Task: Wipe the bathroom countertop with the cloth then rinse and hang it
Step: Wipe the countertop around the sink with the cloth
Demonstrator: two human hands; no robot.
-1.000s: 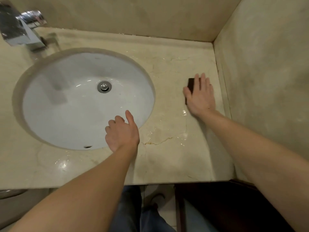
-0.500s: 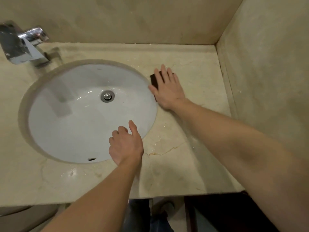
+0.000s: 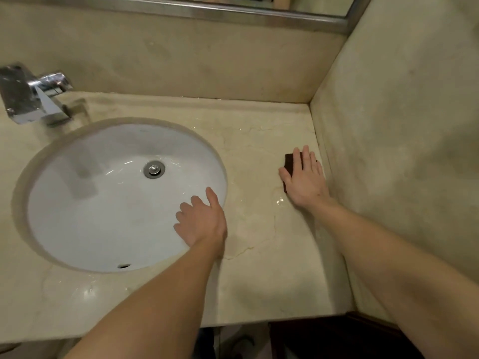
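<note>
beside side wall | right hand (image 3: 305, 181) flat, covering most of dark cloth (image 3: 289, 161) | left hand (image 3: 201, 221) loose, empty

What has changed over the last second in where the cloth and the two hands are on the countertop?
The right hand slid the cloth left to the sink's edge, then back right beside the side wall. The left hand stayed on the sink's near rim; nothing was let go.

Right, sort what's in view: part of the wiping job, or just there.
Part of the job:
dark cloth under the flat right hand
countertop
sink
faucet

Just there:
left hand resting at the sink rim
mirror frame
side wall
</note>
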